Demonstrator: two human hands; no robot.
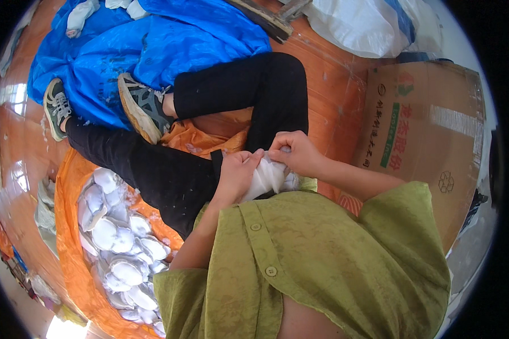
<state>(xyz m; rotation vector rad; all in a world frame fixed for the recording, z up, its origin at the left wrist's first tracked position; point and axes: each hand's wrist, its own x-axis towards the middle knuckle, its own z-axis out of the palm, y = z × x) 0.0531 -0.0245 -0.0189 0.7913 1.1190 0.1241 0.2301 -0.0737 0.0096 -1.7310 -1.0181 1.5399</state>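
Over my lap, my left hand (238, 169) and my right hand (296, 152) are close together, each pinching the upper edge of a piece of soft white cloth (266, 177). The cloth hangs in folds between them toward my green shirt, and what is inside it, if anything, is hidden. Fingers on both hands are bent and pressed together. To the left of my leg, an opened orange sack (73, 226) holds a heap of white, rounded, padded pieces (127, 271) with loose fluff among them.
A blue plastic sheet (169, 42) spreads beyond my feet, with white cloth pieces (82, 17) on it. At the right stands a big cardboard box (418, 130). Behind it lies a white sack (350, 25), near a wooden piece (263, 20) on the orange-brown floor (336, 85).
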